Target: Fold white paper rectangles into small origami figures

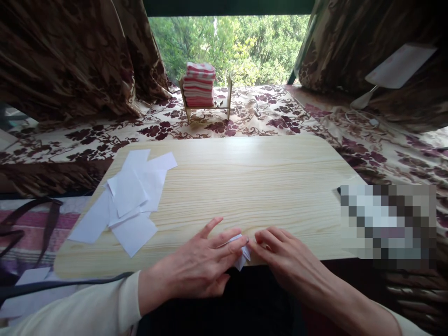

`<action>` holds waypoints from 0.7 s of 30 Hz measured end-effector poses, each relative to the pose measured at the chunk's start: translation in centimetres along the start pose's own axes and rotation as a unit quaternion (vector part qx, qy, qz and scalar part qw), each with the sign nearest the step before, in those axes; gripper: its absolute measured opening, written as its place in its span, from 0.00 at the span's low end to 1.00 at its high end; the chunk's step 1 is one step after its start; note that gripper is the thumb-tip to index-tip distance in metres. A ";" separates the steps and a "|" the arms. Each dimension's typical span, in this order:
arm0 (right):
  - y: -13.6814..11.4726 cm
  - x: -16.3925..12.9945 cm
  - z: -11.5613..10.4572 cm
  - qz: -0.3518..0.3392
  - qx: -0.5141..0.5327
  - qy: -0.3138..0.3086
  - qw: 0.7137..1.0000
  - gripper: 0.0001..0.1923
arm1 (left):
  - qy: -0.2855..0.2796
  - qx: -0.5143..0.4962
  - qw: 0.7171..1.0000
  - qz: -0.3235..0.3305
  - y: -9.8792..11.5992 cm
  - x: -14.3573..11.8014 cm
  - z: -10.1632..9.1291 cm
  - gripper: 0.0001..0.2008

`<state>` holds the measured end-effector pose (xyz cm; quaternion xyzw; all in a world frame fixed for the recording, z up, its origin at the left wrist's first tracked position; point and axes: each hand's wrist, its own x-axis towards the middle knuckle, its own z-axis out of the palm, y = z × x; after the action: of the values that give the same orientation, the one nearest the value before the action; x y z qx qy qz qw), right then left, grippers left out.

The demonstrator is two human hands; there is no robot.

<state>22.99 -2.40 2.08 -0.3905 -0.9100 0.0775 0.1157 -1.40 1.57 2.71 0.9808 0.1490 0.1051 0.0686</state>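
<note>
- The small folded paper (240,264) lies at the near edge of the worktop (252,186), between the two hands and partly covered by the left one.
- The left hand (201,261) reaches over it with fingers spread: the foremost lie across the paper, one is lifted clear, and the thumb sits lower, apart. Whether they pinch the paper or only press it, I cannot tell.
- The right hand (285,254) has its fingers bent inward, the foremost fingertip at or just beside the paper. Contact is hard to judge, and so is any grip.
- The paper's lower corner appears to poke past the worktop's edge; with little support there, a downward push could buckle it or tip it towards the lap.
- Should the left fingers press unevenly, the layers could slide and a crease could set crooked.
- Because those fingers hide much of the paper, a misaligned edge could pass unnoticed.
- A tug from the right fingertip against a light hold could twist the piece or tear a fold.
- Loose white sheets (128,196) overlap in a pile towards the worktop's left side; a sweep of the left forearm could scatter them, some lying close to the edge.
- A pixelated patch (388,221) masks whatever rests at the worktop's right.
</note>
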 end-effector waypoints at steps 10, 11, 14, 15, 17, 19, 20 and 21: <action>-3.2 -0.8 1.8 0.055 -0.061 0.055 0.995 0.20 | 0.235 0.009 0.950 -0.204 6.6 -0.9 3.0 0.18; -3.4 -0.8 1.7 0.056 -0.059 0.060 0.995 0.19 | 0.224 0.006 0.952 -0.206 6.8 -0.9 3.2 0.18; -3.7 -0.7 1.2 0.054 -0.038 0.064 0.996 0.17 | 0.170 0.008 0.965 -0.201 6.3 -0.8 3.0 0.18; -3.6 -0.7 1.0 0.054 -0.028 0.062 0.996 0.16 | 0.150 0.012 0.970 -0.193 6.0 -0.8 2.7 0.18; -3.3 -0.7 0.8 0.055 -0.008 0.053 0.997 0.15 | 0.117 0.015 0.977 -0.175 5.3 -0.8 2.1 0.18; -3.0 -0.8 0.7 0.053 0.008 0.042 0.998 0.13 | 0.106 0.010 0.981 -0.165 4.9 -0.8 1.7 0.18; -2.9 -0.9 0.7 0.053 0.013 0.037 0.998 0.13 | 0.107 0.006 0.981 -0.165 4.8 -0.8 1.6 0.17; -2.7 -0.9 0.8 0.052 0.016 0.036 0.998 0.12 | 0.109 0.004 0.980 -0.166 4.7 -0.8 1.6 0.17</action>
<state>21.51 -4.98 1.84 -0.4383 -0.8823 0.0836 0.1501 -0.43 -3.29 1.81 0.9253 0.3171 0.1979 0.0646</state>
